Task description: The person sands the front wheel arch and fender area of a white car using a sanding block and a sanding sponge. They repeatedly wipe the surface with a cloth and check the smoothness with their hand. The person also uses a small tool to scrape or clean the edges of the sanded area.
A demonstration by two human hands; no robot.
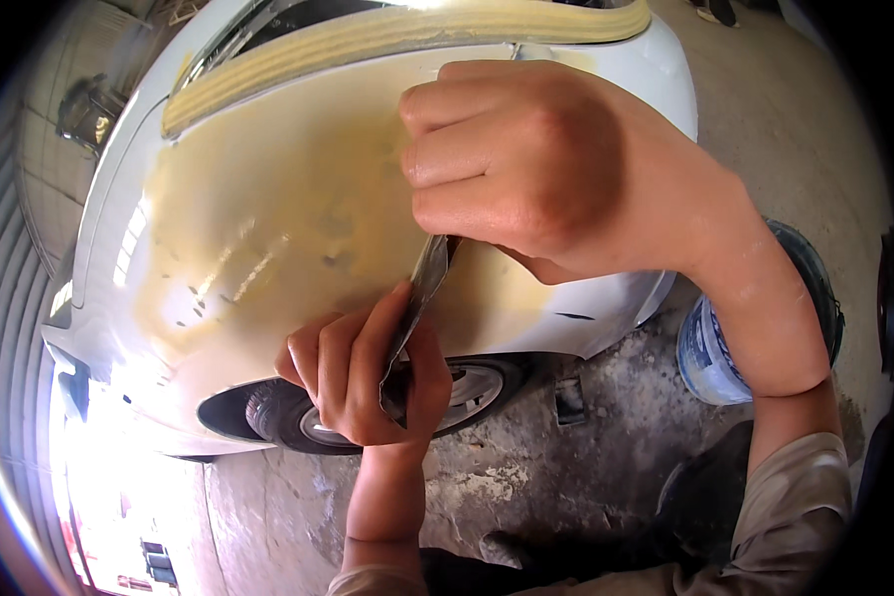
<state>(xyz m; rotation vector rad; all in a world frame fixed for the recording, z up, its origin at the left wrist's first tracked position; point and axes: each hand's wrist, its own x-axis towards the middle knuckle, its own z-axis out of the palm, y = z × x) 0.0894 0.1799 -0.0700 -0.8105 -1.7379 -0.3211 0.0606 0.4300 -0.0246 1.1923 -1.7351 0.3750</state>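
No words or numbers can be read. The bucket (715, 363) at the right has a blue-and-white pattern on its side that may be a printed label, but it is too blurred to make out and partly hidden by the person's right forearm (765, 308).
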